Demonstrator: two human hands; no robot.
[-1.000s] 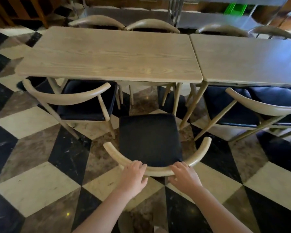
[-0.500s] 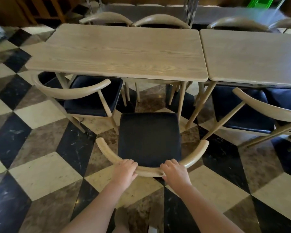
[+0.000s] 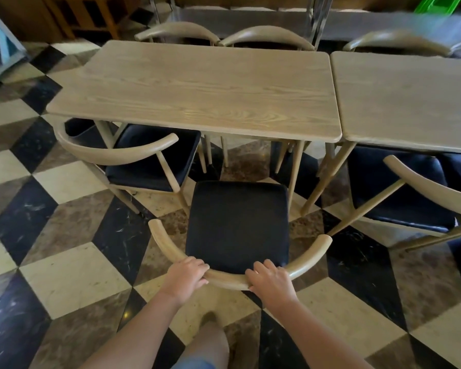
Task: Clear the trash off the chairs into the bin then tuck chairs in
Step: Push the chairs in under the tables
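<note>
**pushbroom_pete:** Chair (image 3: 237, 225) has crept forward since a second ago. Front edge of the dark seat now sits right up by the near edge of the bench (image 3: 197, 89), though the seat itself isn't under it yet. Both hands have slid a bit closer to the middle of the curved backrest too.

**tilefan88:** How's the grip looking?

**pushbroom_pete:** Left hand (image 3: 185, 274) is wrapped over the backrest rail left of centre, fingers curled over the top and thumb tucked underneath. Right hand (image 3: 270, 280) does the same just right of centre, fingers pressed down on the wood. So both are clamped on the rail, with a short bare stretch of it between them.

**tilefan88:** Any rubbish left on it?

**pushbroom_pete:** Seat cushion reads as plain black, nothing lying on it that I can see. Same for the neighbouring chair (image 3: 144, 161) on the left, which is angled and about half tucked under the bench, and the other chair (image 3: 410, 187) on the right, under the second bench (image 3: 410, 102).

**tilefan88:** Where's the bin?

**pushbroom_pete:** Can't tell from this view. Something bright green (image 3: 437, 5) sits at the top right, cropped and blurry. Floor (image 3: 72, 278) is that checkered marble, and a bare knee (image 3: 210, 342) pokes in at the bottom.
</note>
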